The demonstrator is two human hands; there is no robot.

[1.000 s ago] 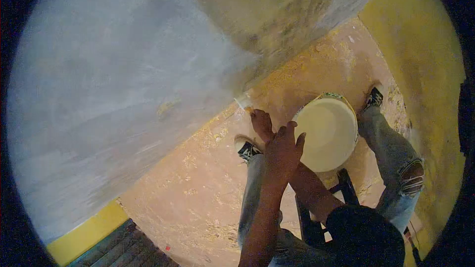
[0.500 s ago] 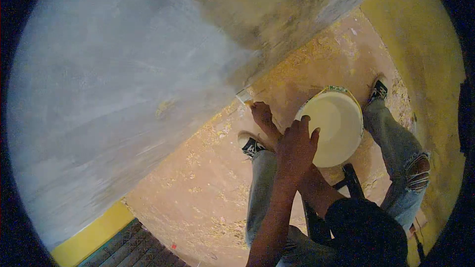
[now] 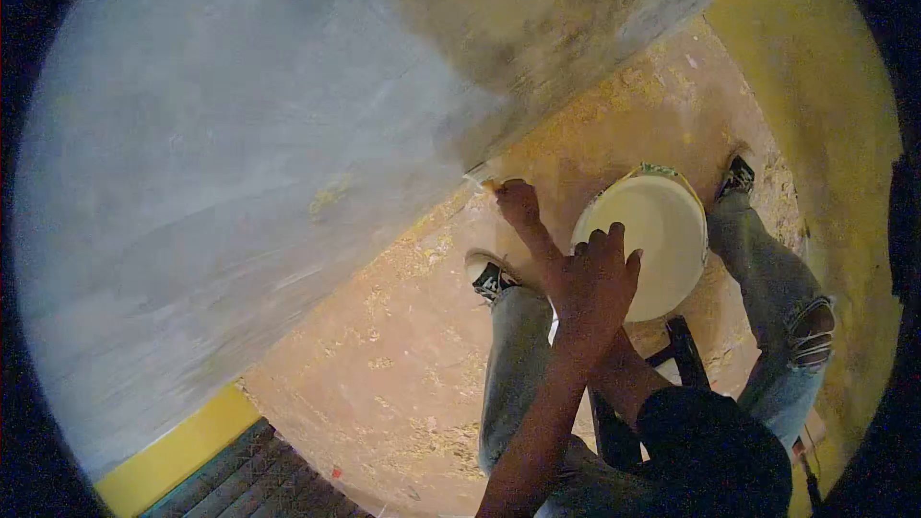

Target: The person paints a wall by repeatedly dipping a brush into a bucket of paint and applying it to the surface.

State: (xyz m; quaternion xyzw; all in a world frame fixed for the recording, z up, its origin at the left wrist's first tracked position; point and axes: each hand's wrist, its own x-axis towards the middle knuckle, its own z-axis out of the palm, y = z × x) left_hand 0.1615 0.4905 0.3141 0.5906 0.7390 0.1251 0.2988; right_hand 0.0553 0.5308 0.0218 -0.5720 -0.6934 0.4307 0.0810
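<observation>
My left hand (image 3: 593, 280), whose grip I cannot tell, crosses my right arm (image 3: 638, 372) and could jog the small tool (image 3: 490, 184) my right hand (image 3: 519, 203) pinches, marking the wall (image 3: 240, 153).

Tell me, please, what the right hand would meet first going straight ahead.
Likely the foot of the grey wall, with the small tool in the right hand leading; depth leaves contact unclear.

Wall (image 3: 221, 134): matt, streaky, mostly smooth-looking. Floor (image 3: 384, 355): matt, rough, flecked and scuffed. Bucket (image 3: 705, 230): looks plastic; pale contents (image 3: 652, 240) smooth, faint sheen. Jeans (image 3: 763, 259): denim cloth, matt, frayed at the knee. Sleeve (image 3: 715, 451): dark matt cloth. Stool (image 3: 686, 355): dark; material unclear.
</observation>
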